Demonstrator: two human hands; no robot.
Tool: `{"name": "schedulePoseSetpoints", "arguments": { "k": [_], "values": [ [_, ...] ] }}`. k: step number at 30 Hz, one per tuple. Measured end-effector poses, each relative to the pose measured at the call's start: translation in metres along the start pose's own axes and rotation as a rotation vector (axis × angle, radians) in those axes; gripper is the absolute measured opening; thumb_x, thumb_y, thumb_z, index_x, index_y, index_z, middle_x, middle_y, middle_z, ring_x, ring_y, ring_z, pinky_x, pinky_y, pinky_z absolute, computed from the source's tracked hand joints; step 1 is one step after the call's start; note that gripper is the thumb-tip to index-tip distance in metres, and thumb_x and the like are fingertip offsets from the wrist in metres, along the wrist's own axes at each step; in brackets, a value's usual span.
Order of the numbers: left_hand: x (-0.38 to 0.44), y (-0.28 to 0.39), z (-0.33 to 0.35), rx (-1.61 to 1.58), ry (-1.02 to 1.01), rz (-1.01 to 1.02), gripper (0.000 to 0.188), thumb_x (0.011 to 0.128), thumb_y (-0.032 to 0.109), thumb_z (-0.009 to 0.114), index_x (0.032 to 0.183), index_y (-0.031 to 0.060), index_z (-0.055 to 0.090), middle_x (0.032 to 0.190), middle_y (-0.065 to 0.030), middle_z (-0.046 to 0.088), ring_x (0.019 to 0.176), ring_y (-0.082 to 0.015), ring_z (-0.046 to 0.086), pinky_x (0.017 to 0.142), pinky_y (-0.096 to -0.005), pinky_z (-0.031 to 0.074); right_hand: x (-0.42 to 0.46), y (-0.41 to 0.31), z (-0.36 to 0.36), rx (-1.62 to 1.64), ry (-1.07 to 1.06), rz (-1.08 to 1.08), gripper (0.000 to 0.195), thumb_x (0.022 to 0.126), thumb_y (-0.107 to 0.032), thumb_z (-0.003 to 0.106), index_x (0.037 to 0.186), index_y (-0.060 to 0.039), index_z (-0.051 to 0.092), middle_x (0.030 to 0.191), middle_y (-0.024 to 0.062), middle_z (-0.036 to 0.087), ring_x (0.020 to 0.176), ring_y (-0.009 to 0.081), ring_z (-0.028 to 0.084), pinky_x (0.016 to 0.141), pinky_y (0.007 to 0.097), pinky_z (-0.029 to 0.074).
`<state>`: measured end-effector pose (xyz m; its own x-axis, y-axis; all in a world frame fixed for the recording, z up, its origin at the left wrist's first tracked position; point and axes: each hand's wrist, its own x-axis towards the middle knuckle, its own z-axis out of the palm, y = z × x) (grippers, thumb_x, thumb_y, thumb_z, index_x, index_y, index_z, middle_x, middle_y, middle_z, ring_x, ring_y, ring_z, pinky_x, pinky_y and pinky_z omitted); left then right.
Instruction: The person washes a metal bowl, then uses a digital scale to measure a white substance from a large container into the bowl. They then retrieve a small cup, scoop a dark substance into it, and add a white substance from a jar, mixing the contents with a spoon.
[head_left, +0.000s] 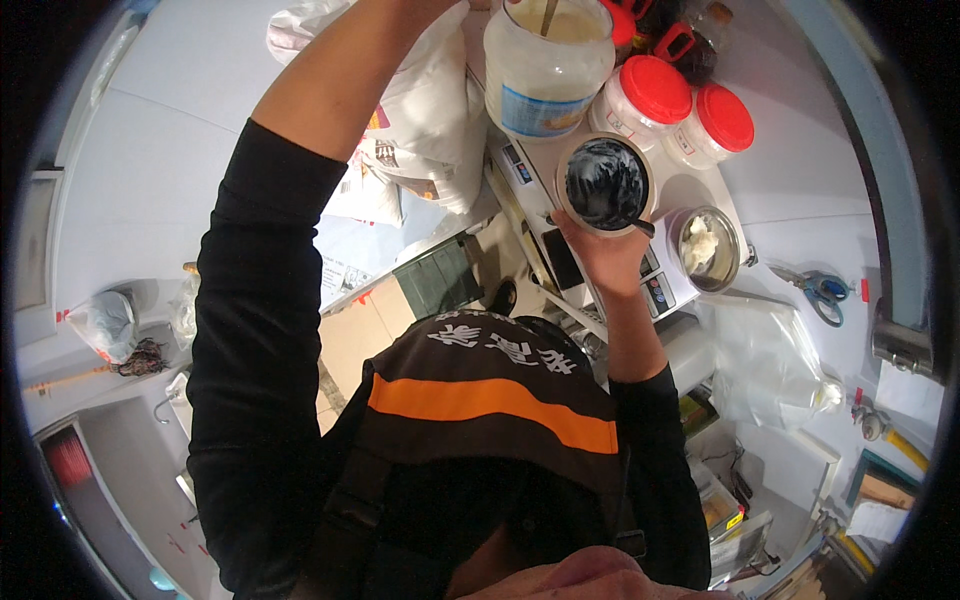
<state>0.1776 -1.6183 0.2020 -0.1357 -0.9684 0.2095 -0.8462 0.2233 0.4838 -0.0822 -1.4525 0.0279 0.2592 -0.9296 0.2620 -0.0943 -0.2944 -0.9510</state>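
Observation:
My right hand (615, 259) grips a round container (562, 176) with a pale rim from below. Its dark inside is smeared with a white, creamy substance, and a short dark piece crosses the near rim. Just beyond stands a large clear jar (501, 75) with a blue label, holding pale cream and a utensil handle (550, 19). My left forearm (352, 67) reaches up over the white sacks. The left hand is almost wholly cut off by the top edge, near the jar; its grip is hidden.
Red-lidded jars (656, 90) and dark bottles crowd the back right. A metal bowl (706, 281) with white lumps sits on a digital scale (660, 289). White sacks (427, 127) stand left of the jar. Blue-handled scissors (823, 292) hang on the wall; a green crate (442, 277) is below.

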Motion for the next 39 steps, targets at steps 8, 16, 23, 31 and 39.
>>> {"name": "schedulePoseSetpoints", "arguments": {
  "k": [8, 16, 23, 31, 39],
  "values": [
    [0.036, -0.061, 0.015, 0.740, 0.132, 0.428, 0.034, 0.095, 0.039, 0.055, 0.090, 0.0092, 0.069, 0.067, -0.0123, 0.068, 0.060, -0.0289, 0.066, 0.060, -0.0390, 0.054, 0.001, 0.006, 0.000, 0.034, -0.020, -0.023, 0.085, 0.065, -0.007, 0.090, 0.137, 0.0015, 0.043, 0.121, 0.0122, 0.064, 0.109, 0.0206, 0.064, 0.097, 0.0350, 0.050],
    [-0.024, 0.021, -0.055, -0.236, 0.103, -0.154, 0.040, 0.097, 0.034, 0.057, 0.079, -0.0003, 0.065, 0.067, -0.0125, 0.064, 0.065, -0.0223, 0.063, 0.060, -0.0352, 0.048, 0.003, 0.013, -0.001, -0.010, -0.002, -0.054, 0.087, 0.064, -0.008, 0.091, 0.136, 0.0009, 0.044, 0.122, 0.0125, 0.064, 0.110, 0.0217, 0.063, 0.097, 0.0354, 0.050],
    [-0.037, 0.018, -0.033, 0.288, 0.243, 0.347, 0.028, 0.099, 0.026, 0.053, 0.092, 0.0029, 0.068, 0.079, -0.0126, 0.070, 0.065, -0.0266, 0.067, 0.055, -0.0369, 0.048, 0.006, 0.012, 0.000, -0.058, -0.009, -0.065, 0.086, 0.064, -0.008, 0.091, 0.136, 0.0005, 0.045, 0.122, 0.0126, 0.063, 0.109, 0.0220, 0.063, 0.097, 0.0351, 0.049],
    [-0.029, 0.027, 0.001, 0.891, 0.162, 0.712, 0.028, 0.096, 0.022, 0.051, 0.111, 0.0055, 0.068, 0.088, -0.0119, 0.071, 0.079, -0.0294, 0.070, 0.067, -0.0407, 0.055, 0.007, 0.020, -0.001, -0.014, 0.008, -0.060, 0.085, 0.064, -0.009, 0.091, 0.134, 0.0009, 0.045, 0.122, 0.0127, 0.063, 0.109, 0.0217, 0.063, 0.097, 0.0352, 0.049],
    [-0.008, 0.020, 0.004, 0.872, 0.122, 0.559, 0.030, 0.098, 0.023, 0.050, 0.114, 0.0051, 0.068, 0.091, -0.0151, 0.070, 0.086, -0.0329, 0.069, 0.073, -0.0456, 0.054, -0.003, -0.006, -0.004, -0.021, -0.026, 0.006, 0.055, 0.067, -0.011, 0.090, 0.113, 0.0009, 0.064, 0.105, 0.0089, 0.074, 0.095, 0.0178, 0.071, 0.089, 0.0331, 0.055]
  ]
}}
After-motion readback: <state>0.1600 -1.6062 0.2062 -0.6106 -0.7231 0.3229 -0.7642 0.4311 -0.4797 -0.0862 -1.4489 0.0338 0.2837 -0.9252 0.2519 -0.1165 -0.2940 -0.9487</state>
